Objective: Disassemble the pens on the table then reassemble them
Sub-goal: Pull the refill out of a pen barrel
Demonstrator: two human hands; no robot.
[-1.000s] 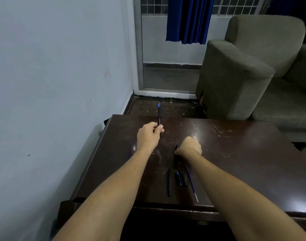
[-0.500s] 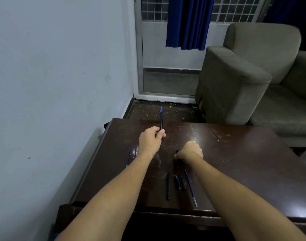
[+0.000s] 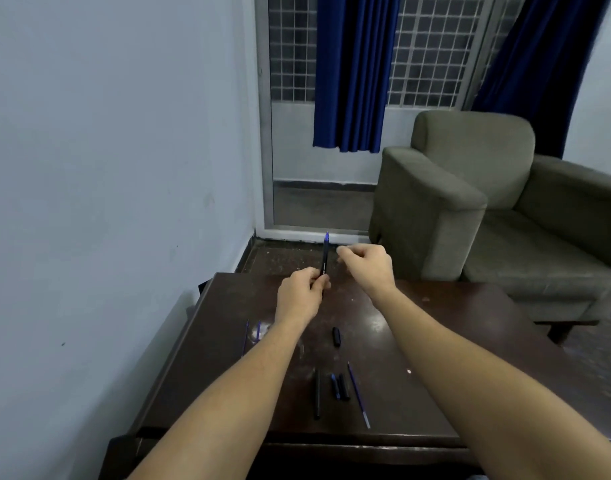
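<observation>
My left hand (image 3: 299, 299) pinches the lower end of a black pen barrel (image 3: 324, 261) and holds it upright above the dark table's (image 3: 453, 344) far edge; its blue tip points up. My right hand (image 3: 368, 268) hovers just right of the barrel with fingertips curled together, and nothing shows between them. On the table lie a black cap (image 3: 336, 336), a long black barrel (image 3: 317, 394), two short pieces (image 3: 340, 386) and a blue refill (image 3: 358, 394). Two thin blue refills (image 3: 246, 336) lie left of my left forearm.
A pale wall (image 3: 106, 202) runs close along the table's left side. A grey armchair (image 3: 470, 209) stands behind the table at the right. Blue curtains (image 3: 352, 74) hang over a barred window at the back.
My right hand has lifted off the table, leaving the black cap there, and risen beside the upright barrel. My left hand still holds the barrel. The camera has tilted up.
</observation>
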